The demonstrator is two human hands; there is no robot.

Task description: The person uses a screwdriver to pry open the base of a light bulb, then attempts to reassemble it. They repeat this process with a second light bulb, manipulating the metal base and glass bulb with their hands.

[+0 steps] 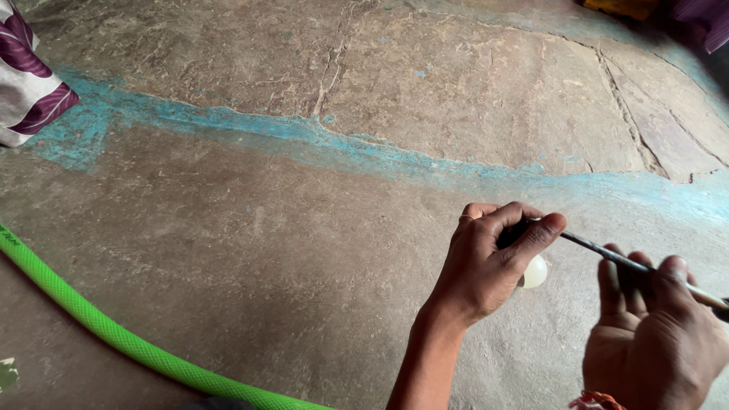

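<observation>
- Fingers of the left hand (490, 262) curl in around a small, pale, rounded object (534, 271), with the thumb and forefinger pinched over its top; only its lower right side shows past the thumb, so I cannot tell what it is.
- Fingers of the right hand (653, 334) are pressed together along a thin dark brush or stick (607, 253), held much as one holds a pen, with the thumb on top and the shaft running up and left towards the left hand.
- Where the tip of that stick ends I cannot tell: it disappears behind the left thumb, just where the pale object sits.
- I judge the step in hand to be fine tip work on the pale object, one hand steadying it and the other guiding the tool.
- As I read it, the next move calls for a steady left grip and small, light strokes from the right, since the object is small and mostly covered.
- Both hands hover low over a rough grey-brown stone floor (250, 250), at the lower right of my view.
- A faded band of blue paint (342, 148) crosses the floor well above the hands.
- A bright green hose (91, 319) curves along the lower left, well apart from them.
- A purple and white patterned cloth (26, 72) shows at the upper left edge.
- An orange thread band (596, 399) sits at the right wrist.
</observation>
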